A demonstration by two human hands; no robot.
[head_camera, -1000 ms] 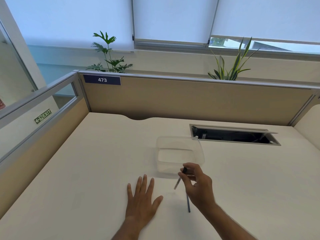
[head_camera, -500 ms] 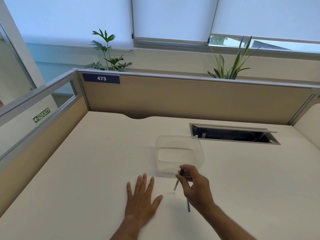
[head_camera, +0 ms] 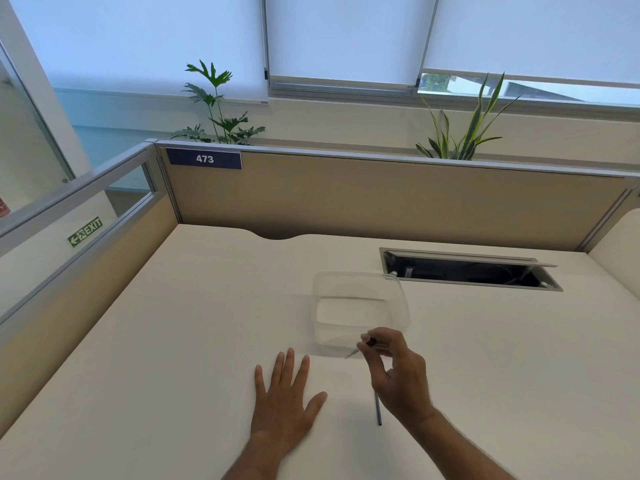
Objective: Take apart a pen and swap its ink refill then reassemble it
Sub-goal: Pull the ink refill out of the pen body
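Pen piece [head_camera: 360, 348], small w/ dark end & silvery tip, sits pinched btwn thumb and fingertips of our right hand [head_camera: 398, 372]. That hand is raised off the desk [head_camera: 173, 341], wrist bent, fingers curled in round the piece, forearm coming in from lower right. We hold it just in front of the near wall of the clear plastic container [head_camera: 360, 306]; can't tell if it touches the wall. Piece is tilted, tip pointing down-left.

Our left hand [head_camera: 284, 400] lies flat on the desk, palm down, fingers straight & slightly spread, thumb out to the right, gripping nothing. It's near the right hand but apart.

A thin dark rod [head_camera: 378, 410], prob. another pen part, lies on the desk partly hidden under the right hand, lower end sticking out toward us.

Behind: open cable hatch [head_camera: 467, 270] right of the container, desk partition w/ label "473" [head_camera: 204, 159].
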